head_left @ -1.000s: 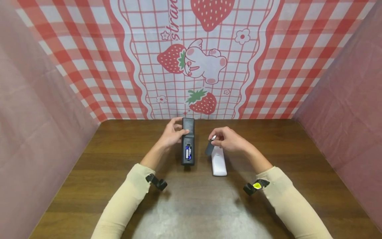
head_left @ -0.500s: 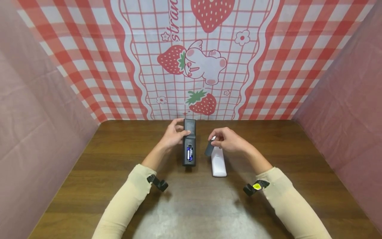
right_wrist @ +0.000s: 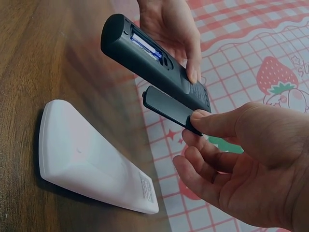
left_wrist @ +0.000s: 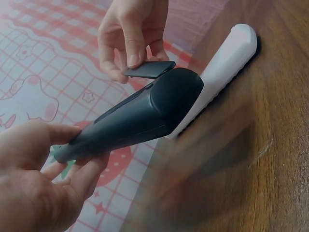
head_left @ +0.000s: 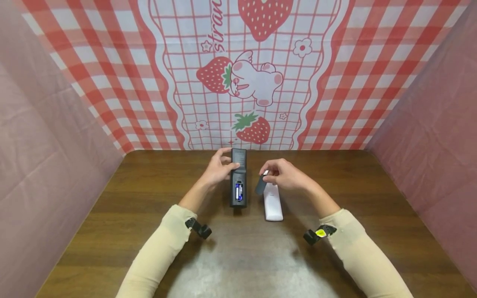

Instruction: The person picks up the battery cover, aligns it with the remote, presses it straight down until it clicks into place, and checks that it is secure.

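Note:
My left hand (head_left: 220, 169) grips a black remote control (head_left: 238, 178) by its far end, back side up, above the table. Its battery compartment is uncovered, and blue-and-white batteries (right_wrist: 146, 47) lie inside. Between thumb and fingers my right hand (head_left: 285, 173) pinches a thin dark battery cover (right_wrist: 169, 107), just right of the remote. In the left wrist view the cover (left_wrist: 150, 69) overlaps the remote's near end. A white remote control (head_left: 273, 203) lies back side up on the table below my right hand, its far end hidden by that hand in the head view.
The brown wooden table (head_left: 238, 256) ends at a wall of red-and-white strawberry cloth (head_left: 246, 82). Pink cloth walls (head_left: 428, 124) stand at both sides. A black wrist camera (head_left: 198, 228) is strapped on each forearm.
My left hand has moved slightly to the right with the black remote, bringing it closer to the battery cover. My right hand with the cover has hardly moved.

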Motion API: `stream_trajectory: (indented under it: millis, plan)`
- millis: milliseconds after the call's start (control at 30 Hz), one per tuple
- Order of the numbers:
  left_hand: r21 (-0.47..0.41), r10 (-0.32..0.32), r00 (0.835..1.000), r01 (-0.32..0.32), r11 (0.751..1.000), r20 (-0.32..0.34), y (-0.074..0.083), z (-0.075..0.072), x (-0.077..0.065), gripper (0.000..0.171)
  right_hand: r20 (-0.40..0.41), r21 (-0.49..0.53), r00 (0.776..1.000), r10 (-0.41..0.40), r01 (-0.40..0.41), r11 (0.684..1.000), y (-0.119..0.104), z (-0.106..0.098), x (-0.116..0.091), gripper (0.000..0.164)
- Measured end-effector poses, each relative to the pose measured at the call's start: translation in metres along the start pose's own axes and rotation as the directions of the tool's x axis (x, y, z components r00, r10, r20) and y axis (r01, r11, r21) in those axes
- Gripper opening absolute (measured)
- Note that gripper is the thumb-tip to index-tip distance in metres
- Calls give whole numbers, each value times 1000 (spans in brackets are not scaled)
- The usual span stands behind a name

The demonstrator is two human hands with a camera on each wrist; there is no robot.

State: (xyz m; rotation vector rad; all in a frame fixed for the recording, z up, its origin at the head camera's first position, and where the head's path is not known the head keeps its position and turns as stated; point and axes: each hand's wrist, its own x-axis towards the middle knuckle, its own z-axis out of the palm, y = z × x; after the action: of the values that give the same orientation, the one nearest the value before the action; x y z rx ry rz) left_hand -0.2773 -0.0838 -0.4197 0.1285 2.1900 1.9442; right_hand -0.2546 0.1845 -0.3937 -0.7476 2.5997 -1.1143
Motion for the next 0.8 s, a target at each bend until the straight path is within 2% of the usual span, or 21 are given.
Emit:
stream_trajectory:
  millis: [800]
  plan:
    - [-44, 28, 1000, -29, 999, -14, -4, 9, 4, 70, 15, 7, 999, -36, 36, 999, -8, 1, 4, 17]
